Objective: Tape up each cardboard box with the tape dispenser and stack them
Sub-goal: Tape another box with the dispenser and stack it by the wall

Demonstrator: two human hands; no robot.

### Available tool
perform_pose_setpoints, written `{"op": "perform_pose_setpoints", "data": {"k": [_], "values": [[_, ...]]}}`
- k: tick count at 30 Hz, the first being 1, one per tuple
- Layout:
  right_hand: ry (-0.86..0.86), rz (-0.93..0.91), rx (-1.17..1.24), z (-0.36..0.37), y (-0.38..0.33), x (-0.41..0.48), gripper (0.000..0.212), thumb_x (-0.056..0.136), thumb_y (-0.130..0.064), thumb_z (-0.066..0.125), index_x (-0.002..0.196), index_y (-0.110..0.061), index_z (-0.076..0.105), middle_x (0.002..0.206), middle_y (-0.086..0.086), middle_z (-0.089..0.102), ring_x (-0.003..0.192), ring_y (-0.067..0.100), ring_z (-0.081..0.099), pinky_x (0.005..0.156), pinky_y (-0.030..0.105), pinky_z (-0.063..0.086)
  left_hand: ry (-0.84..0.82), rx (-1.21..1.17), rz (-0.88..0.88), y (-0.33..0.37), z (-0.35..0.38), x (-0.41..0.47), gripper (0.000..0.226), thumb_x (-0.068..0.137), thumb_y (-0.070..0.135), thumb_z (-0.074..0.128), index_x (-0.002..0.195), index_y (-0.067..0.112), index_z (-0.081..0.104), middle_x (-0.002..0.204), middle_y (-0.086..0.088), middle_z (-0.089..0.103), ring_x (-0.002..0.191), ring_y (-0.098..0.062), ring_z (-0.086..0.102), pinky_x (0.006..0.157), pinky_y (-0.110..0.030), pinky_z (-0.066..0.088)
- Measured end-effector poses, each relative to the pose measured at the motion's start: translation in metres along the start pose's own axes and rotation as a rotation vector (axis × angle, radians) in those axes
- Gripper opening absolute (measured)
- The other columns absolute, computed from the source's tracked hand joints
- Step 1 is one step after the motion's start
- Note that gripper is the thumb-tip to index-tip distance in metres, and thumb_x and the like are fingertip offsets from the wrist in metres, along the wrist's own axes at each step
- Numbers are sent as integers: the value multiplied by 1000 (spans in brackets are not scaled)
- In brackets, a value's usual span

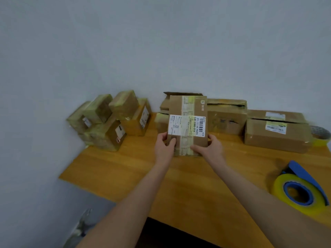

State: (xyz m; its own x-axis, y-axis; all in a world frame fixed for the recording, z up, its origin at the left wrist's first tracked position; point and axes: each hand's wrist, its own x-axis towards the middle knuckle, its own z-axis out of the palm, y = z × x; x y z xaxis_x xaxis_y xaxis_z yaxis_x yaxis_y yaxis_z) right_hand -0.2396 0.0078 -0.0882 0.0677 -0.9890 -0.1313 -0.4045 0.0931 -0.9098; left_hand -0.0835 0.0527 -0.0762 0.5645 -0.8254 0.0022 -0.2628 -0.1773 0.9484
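The left grip (pixel 165 145) and right grip (pixel 208 146) each clasp a near corner of the cardboard box (pixel 188 122) at mid-desk (pixel 134 167), its long axis pointing away toward the wall, while the tape dispenser (pixel 300 188) lies well to the right (nearer the right grip).

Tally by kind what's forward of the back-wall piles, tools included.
Box: 1, gripped by left hand and right hand
Dispenser: 1
Tape roll: 1, yellow, on the dispenser
Total: 3
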Motion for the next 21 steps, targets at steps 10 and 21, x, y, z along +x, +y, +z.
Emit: {"op": "perform_pose_setpoints", "data": {"k": [10,21], "values": [[-180,-29,-105,141,-57,-12,75,67,-42,86,123,-17,44,120,1,59,96,16,61,73,32,57,190,207,-58,-50,-136,55,14,92,36,60,99,29,50,86,22,52,77,6,50,56,-17,37],[-320,265,-151,297,-40,-31,55,70,-33,86,103,-24,42,116,-1,63,96,15,61,83,34,56,-193,423,-230,-170,-250,132,14,91,32,62,91,20,54,96,0,65,79,-10,59,65,-23,47]]}}
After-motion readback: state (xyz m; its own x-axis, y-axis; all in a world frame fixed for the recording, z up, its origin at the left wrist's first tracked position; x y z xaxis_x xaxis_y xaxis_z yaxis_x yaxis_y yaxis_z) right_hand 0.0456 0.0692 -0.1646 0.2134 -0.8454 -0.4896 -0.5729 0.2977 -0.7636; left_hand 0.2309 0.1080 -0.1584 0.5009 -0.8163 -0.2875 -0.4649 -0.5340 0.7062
